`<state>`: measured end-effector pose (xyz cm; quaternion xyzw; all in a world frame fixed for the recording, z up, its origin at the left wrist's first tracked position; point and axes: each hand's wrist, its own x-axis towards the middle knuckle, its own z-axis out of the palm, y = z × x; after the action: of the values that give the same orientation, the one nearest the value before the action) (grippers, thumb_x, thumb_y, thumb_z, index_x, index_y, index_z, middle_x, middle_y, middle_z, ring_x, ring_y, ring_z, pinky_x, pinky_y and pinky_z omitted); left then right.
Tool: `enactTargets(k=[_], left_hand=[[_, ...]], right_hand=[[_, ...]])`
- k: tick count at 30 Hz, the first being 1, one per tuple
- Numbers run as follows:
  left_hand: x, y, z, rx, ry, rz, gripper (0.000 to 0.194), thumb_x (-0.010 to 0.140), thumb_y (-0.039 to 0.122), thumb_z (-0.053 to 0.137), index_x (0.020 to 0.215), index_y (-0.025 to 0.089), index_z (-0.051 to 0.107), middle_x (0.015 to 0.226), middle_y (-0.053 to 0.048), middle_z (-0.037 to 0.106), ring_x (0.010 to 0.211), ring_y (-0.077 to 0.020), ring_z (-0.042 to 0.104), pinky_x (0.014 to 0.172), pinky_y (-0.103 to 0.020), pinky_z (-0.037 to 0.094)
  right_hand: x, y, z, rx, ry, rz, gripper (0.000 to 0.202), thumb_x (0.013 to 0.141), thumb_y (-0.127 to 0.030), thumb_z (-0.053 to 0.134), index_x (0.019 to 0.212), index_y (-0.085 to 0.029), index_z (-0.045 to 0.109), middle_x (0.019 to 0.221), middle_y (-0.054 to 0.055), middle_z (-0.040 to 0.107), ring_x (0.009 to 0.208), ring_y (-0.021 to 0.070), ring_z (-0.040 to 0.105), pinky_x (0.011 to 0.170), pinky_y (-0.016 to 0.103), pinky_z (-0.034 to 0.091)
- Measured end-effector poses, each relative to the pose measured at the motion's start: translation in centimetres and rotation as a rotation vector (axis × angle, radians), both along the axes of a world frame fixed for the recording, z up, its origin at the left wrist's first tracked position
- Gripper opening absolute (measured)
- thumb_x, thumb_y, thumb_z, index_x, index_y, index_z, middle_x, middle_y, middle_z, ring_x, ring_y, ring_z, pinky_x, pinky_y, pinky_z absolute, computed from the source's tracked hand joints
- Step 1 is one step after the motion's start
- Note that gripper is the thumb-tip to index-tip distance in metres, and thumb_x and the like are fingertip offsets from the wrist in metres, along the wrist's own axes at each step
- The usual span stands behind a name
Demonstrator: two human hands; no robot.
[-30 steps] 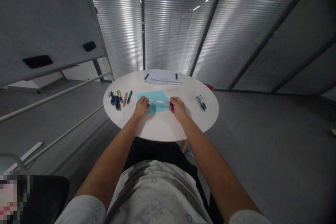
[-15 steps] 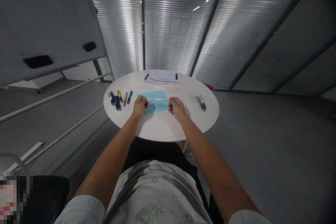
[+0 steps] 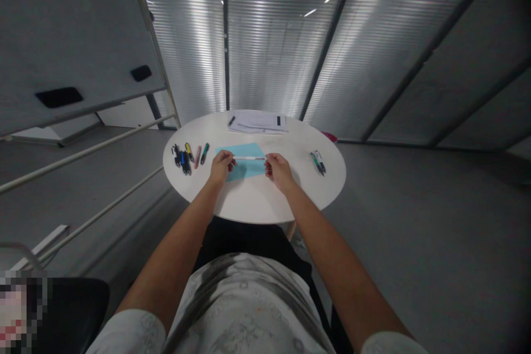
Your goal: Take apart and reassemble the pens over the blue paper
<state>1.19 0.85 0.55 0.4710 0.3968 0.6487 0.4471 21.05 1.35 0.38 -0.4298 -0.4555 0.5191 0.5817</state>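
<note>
A thin white stick-like object (image 3: pixel 249 158) stretches level between my two hands, above a light blue sheet (image 3: pixel 248 170) on the round white table (image 3: pixel 257 204). My left hand (image 3: pixel 222 167) pinches its left end, and my right hand (image 3: pixel 278 169) pinches its right end. Both hands are closed, over the left and right parts of the sheet. What exactly the thin object is cannot be made out. Left of my left hand lie several pens and markers (image 3: pixel 185 160). Farther right of my right hand are a green pen (image 3: pixel 316 162) and a white-and-black one (image 3: pixel 321 161).
Stacked papers (image 3: pixel 257 121) lie at the table's far edge, with small dark items on them. A whiteboard on a metal frame (image 3: pixel 91 146) stands at the left. A black chair (image 3: pixel 77 310) is at the lower left. Blinds (image 3: pixel 265 38) hang behind the table.
My right hand has shifted very slightly left, and the markings on the thin object look different, as if it has turned. Everything else looks the same.
</note>
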Motion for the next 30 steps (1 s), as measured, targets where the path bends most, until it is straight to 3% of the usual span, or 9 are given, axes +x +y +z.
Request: enactTargets(k=[10,19,23,30], left_hand=[[0.25,-0.06,-0.18,-0.058,0.204,0.043,0.016,0.076,0.033,0.057,0.073,0.019,0.051,0.052,0.003,0.056,0.041,-0.0081,0.042,0.043,-0.021,0.029],[0.21,-0.01,-0.32,-0.039,0.251,0.048,0.032,0.083,0.043,0.051,0.062,0.019,0.048,0.042,0.006,0.042,0.038,-0.0075,0.037,0.043,-0.022,0.027],[0.08,-0.25,-0.06,-0.016,0.285,0.054,0.037,0.086,0.044,0.048,0.059,0.019,0.048,0.042,0.004,0.042,0.039,-0.0081,0.038,0.045,-0.024,0.028],[0.12,-0.43,0.00,-0.002,0.291,0.032,0.034,0.086,0.041,0.049,0.060,0.019,0.047,0.043,0.004,0.042,0.041,-0.0087,0.037,0.044,-0.023,0.027]], right_hand=[[0.20,-0.27,0.37,0.070,0.072,0.077,0.031,0.073,-0.041,0.070,0.092,-0.022,0.052,0.072,-0.005,0.061,0.040,0.0069,0.050,0.035,0.019,0.034],[0.23,-0.01,0.01,0.095,0.055,0.088,0.034,0.074,-0.042,0.069,0.096,-0.023,0.051,0.081,-0.003,0.062,0.045,0.0082,0.055,0.037,0.019,0.037],[0.19,-0.08,-0.03,0.114,0.018,0.076,0.035,0.074,-0.044,0.068,0.098,-0.024,0.052,0.084,-0.003,0.062,0.046,0.0079,0.055,0.037,0.019,0.037],[0.12,-0.36,0.30,0.034,0.020,0.081,0.032,0.075,-0.045,0.065,0.097,-0.025,0.054,0.064,-0.008,0.057,0.040,0.0073,0.049,0.036,0.018,0.034]])
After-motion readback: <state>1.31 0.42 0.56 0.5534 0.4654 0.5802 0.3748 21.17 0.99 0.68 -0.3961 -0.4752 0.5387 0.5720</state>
